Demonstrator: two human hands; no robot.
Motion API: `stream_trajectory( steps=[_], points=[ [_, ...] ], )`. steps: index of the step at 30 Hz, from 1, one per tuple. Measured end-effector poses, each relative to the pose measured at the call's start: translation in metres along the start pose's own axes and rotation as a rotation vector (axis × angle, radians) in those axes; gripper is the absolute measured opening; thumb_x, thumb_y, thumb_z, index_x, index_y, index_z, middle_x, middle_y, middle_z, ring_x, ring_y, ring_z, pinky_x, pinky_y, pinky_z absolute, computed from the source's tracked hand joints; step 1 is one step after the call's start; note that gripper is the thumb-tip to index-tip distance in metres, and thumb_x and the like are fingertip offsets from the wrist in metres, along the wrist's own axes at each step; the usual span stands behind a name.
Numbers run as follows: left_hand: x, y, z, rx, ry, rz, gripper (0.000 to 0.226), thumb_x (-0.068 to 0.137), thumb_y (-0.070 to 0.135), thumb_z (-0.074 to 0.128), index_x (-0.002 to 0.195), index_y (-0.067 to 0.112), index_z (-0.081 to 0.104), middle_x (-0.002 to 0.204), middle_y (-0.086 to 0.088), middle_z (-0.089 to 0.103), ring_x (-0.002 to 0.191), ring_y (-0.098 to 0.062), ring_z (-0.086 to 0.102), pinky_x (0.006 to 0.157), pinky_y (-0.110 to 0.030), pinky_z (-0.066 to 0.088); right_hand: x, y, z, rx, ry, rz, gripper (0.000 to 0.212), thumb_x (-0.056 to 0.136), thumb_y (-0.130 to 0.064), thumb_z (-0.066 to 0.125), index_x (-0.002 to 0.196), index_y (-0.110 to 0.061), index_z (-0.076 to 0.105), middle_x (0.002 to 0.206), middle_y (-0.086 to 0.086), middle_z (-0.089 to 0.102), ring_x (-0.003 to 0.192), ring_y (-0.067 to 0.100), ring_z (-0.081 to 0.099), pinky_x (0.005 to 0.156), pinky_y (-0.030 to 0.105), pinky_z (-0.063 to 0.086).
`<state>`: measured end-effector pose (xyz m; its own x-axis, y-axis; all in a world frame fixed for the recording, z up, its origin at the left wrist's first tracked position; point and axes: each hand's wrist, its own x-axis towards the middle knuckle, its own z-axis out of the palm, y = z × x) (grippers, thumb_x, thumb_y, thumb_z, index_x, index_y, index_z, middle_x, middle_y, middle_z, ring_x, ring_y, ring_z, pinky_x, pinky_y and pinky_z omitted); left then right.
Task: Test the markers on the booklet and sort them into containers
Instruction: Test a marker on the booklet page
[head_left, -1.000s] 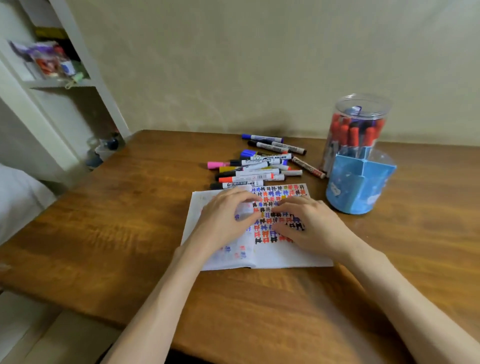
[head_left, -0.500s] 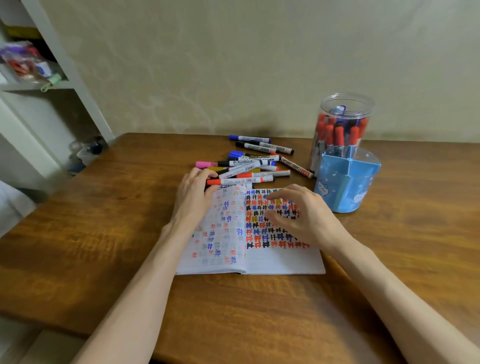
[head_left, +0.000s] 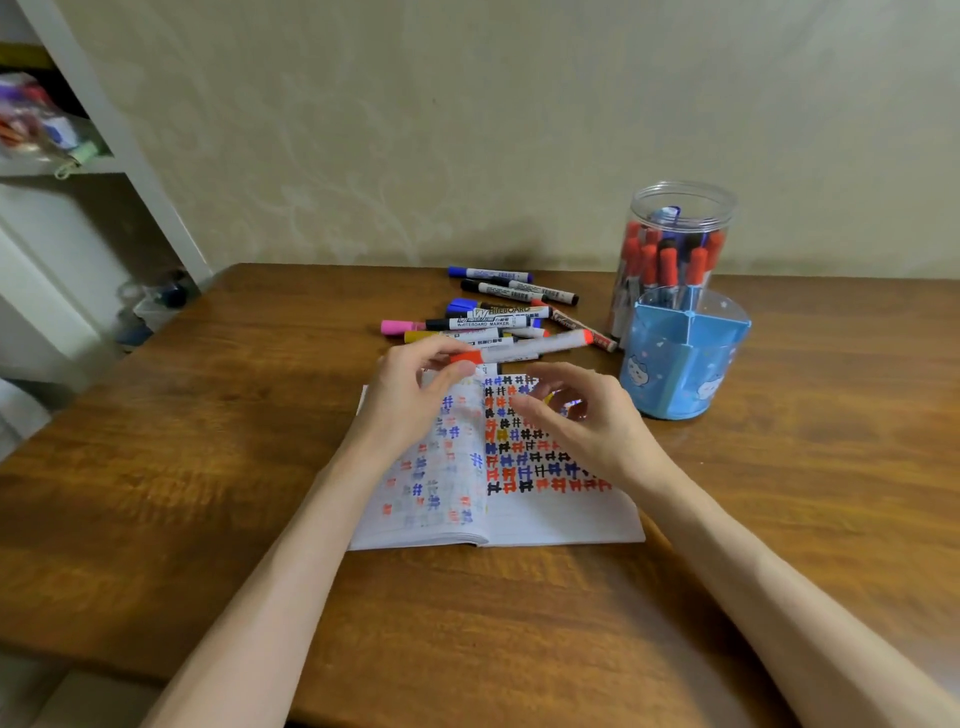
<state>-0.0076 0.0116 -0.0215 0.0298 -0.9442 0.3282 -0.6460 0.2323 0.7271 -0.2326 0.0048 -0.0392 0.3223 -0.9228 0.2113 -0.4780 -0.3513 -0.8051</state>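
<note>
The fingers (head_left: 453, 371) of my left hand (head_left: 410, 405) pinch one end of an orange marker (head_left: 524, 347). Half a second ago it lay in the pile (head_left: 488, 317) near the far edge of the desk (head_left: 208, 467). Now it sits just above the far edge of the booklet (head_left: 561, 519), lying left to right, its free end tipped a bit toward the blue cup (head_left: 680, 364). My right hand (head_left: 587, 421) floats over the right page, fingers loosely bent, holding nothing.

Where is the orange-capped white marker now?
Head view, centre: left hand pinches the orange-capped white marker above the far edge of the open paper booklet, in front of the loose marker pile.
</note>
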Motion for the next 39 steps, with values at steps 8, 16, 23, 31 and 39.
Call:
stream_trajectory(
  steps=[8, 16, 23, 31, 39],
  points=[
    [-0.020, 0.018, 0.018, -0.149, -0.124, 0.072, 0.020, 0.096, 0.019, 0.072, 0.116, 0.023, 0.071, 0.104, 0.014, 0.073, 0.103, -0.005, 0.068, 0.087, -0.035, 0.059, -0.011, -0.013, 0.012, 0.494, 0.129, 0.019, 0.025, 0.100, -0.033, 0.069, 0.103, -0.009, 0.075, 0.070, -0.012, 0.068, 0.063, 0.001, 0.060, 0.061, 0.018, 0.048],
    [-0.029, 0.017, 0.024, -0.065, -0.144, 0.144, 0.027, 0.096, 0.030, 0.068, 0.121, 0.019, 0.071, 0.108, 0.010, 0.074, 0.103, -0.001, 0.067, 0.086, -0.024, 0.057, -0.013, -0.015, 0.013, 0.523, 0.139, 0.007, 0.024, 0.103, -0.030, 0.066, 0.094, -0.009, 0.074, 0.071, -0.002, 0.068, 0.063, 0.011, 0.059, 0.059, 0.022, 0.048],
    [-0.027, 0.024, 0.020, -0.101, -0.195, 0.107, 0.022, 0.103, 0.026, 0.060, 0.117, 0.019, 0.075, 0.104, 0.007, 0.076, 0.101, -0.007, 0.069, 0.088, -0.036, 0.058, -0.015, -0.018, 0.008, 0.493, 0.133, -0.065, 0.023, 0.105, -0.026, 0.063, 0.099, -0.006, 0.072, 0.071, -0.011, 0.068, 0.066, 0.004, 0.061, 0.062, 0.019, 0.048],
    [-0.025, 0.021, 0.014, -0.231, -0.343, 0.016, 0.022, 0.105, 0.022, 0.056, 0.106, 0.014, 0.076, 0.069, 0.013, 0.064, 0.066, -0.001, 0.058, 0.061, -0.016, 0.045, -0.019, -0.021, 0.002, 0.365, 0.089, -0.172, 0.017, 0.104, -0.014, 0.064, 0.098, 0.001, 0.071, 0.079, -0.005, 0.069, 0.070, 0.004, 0.066, 0.064, 0.016, 0.050],
    [-0.030, 0.023, 0.022, -0.189, -0.267, 0.078, 0.017, 0.102, 0.025, 0.061, 0.112, 0.022, 0.075, 0.092, 0.013, 0.073, 0.089, 0.000, 0.067, 0.079, -0.022, 0.057, -0.018, -0.016, 0.000, 0.538, 0.111, 0.026, 0.019, 0.101, -0.028, 0.069, 0.103, -0.011, 0.077, 0.066, -0.004, 0.060, 0.059, 0.011, 0.050, 0.055, 0.022, 0.040]
  ],
)
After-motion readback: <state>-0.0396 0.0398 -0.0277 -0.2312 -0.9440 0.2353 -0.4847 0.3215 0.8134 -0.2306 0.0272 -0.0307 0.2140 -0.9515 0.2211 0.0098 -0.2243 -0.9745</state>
